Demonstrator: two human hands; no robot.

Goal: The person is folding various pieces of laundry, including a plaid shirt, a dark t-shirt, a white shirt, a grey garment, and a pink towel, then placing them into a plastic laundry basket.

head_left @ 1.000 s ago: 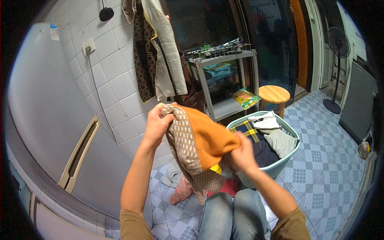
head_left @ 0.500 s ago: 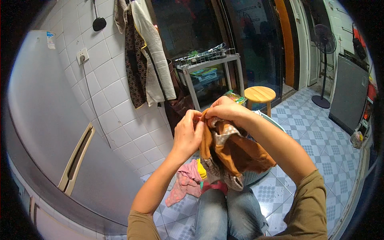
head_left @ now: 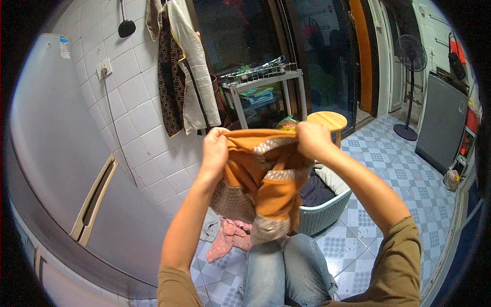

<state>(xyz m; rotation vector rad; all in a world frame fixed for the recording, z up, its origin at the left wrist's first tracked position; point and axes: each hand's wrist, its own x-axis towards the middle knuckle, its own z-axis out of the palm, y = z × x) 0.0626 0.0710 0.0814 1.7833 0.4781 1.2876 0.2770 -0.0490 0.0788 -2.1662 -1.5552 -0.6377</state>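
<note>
Stretched between both hands is an orange-brown garment (head_left: pixel 281 202) with grey-white patterned patches; its exact kind is hard to tell. My left hand (head_left: pixel 215 151) is closed on its upper left edge. At the upper right edge, my right hand (head_left: pixel 313 139) grips the same cloth. The lower part hangs in folds down over my knees. Behind it to the right stands a pale green woven basket (head_left: pixel 322 215) with dark and light cloth inside, partly hidden by the garment. Below left, a pink patterned cloth (head_left: pixel 227 243) lies on the floor beside a grey one (head_left: pixel 209 227).
A round wooden stool (head_left: pixel 327 121) stands beyond the basket, near a metal rack (head_left: pixel 266 82). The tall grey fridge (head_left: pixel 66 123) fills the left side. Aprons (head_left: pixel 186 71) hang on the tiled wall. A standing fan (head_left: pixel 410 56) and a dark grey cabinet-like box (head_left: pixel 442 123) are at far right.
My hands have moved apart, left hand to the left and right hand to the right. The bunched garment is now spread out between them, uncovering more of the basket.
</note>
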